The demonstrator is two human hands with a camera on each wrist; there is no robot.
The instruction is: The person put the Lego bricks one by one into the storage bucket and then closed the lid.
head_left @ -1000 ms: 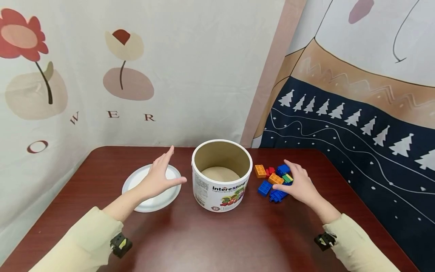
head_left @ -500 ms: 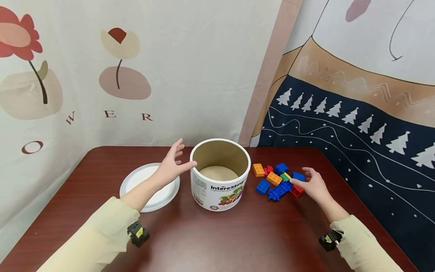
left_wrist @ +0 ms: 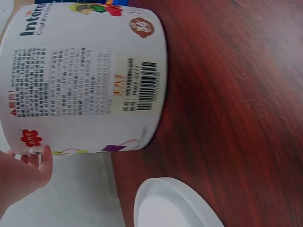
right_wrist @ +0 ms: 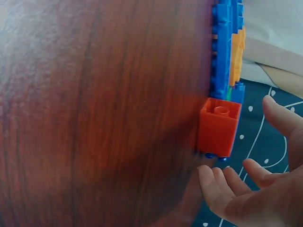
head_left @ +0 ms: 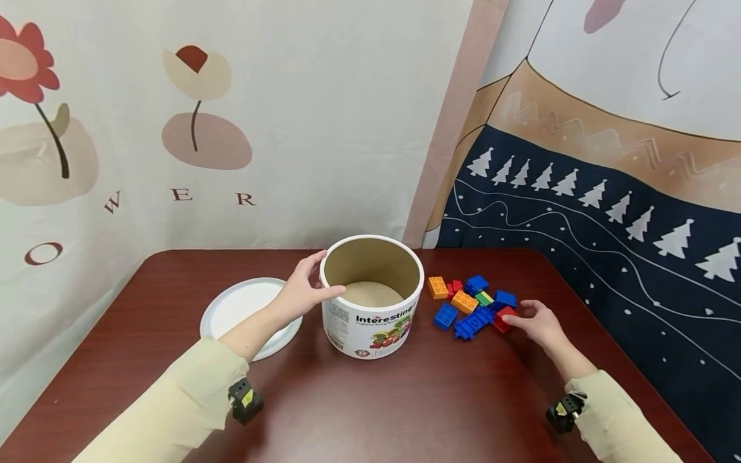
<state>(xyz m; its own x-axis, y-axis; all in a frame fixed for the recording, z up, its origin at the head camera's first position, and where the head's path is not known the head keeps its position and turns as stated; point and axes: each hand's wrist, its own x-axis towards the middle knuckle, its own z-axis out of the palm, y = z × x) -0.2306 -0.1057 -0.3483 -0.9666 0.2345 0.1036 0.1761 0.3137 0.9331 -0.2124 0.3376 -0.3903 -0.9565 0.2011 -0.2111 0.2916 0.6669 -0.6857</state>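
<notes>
In the head view my left hand [head_left: 304, 286] is at the left rim of a white bucket [head_left: 370, 331], thumb and fingers spread along it. The left wrist view has its fingertips by the bucket's printed side; whether they press on it I cannot tell. The bucket stands upright, uncovered, its visible floor bare. My right hand [head_left: 543, 323] is beside a red building brick [right_wrist: 218, 130], fingers spread and nothing between them. In the right wrist view, a gap separates its fingertips from that brick. Blue bricks [head_left: 473, 323], orange bricks [head_left: 465, 302] and a green-and-yellow piece [head_left: 484, 298] lie beyond it.
A round white lid [head_left: 234, 302] lies left of the bucket, partly under my left forearm. The brown table [head_left: 370, 411] ends at a pale curtain [head_left: 324, 128] behind and a dark blue printed cloth [head_left: 579, 225] at right.
My left hand has moved right, from over the lid to the bucket's rim. My right hand has moved rightward off the brick pile, uncovering the red brick and a blue one.
</notes>
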